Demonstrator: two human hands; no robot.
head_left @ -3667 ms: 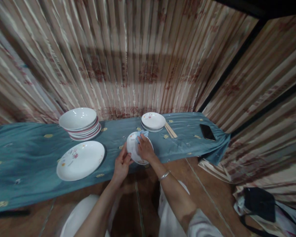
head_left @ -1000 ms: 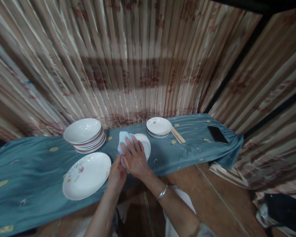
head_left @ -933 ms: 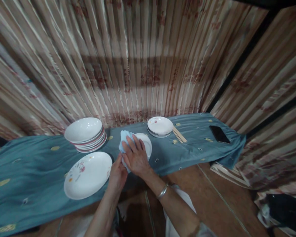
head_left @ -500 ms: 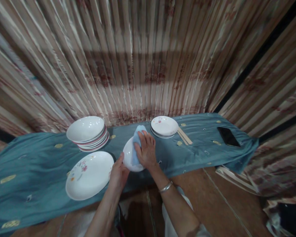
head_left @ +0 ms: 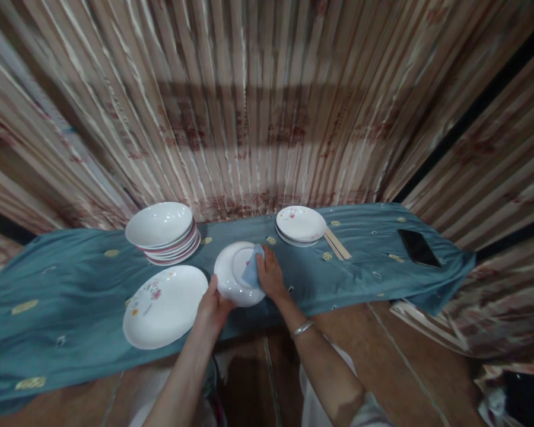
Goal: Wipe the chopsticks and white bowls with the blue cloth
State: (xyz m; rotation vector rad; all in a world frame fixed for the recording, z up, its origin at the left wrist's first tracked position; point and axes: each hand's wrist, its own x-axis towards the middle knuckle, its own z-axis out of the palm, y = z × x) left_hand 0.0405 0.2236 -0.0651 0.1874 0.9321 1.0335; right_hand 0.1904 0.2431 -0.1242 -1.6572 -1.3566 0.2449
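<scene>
A small white plate (head_left: 229, 274) is held up over the table's front part, a raised ring and a small red mark showing on the side facing me. My left hand (head_left: 214, 307) grips its lower left edge, thumb on top. At the plate's right side, my right hand (head_left: 270, 274) has its fingers closed round a light blue cloth (head_left: 251, 269) pressed to the surface. Just left of my left hand lies a large oval plate (head_left: 169, 305) with a floral print.
A stack of bowls and plates (head_left: 160, 225) stands at the back left. Small floral plates (head_left: 300, 224) are stacked at the back, with wooden chopsticks (head_left: 337, 244) beside them. A black phone (head_left: 418, 248) lies at the right on the teal tablecloth (head_left: 356, 279). Behind hangs a pleated curtain (head_left: 267, 118).
The small plate has been turned so that its ringed side faces me. My right hand has shifted slightly down and right with the cloth, now at the plate's right side.
</scene>
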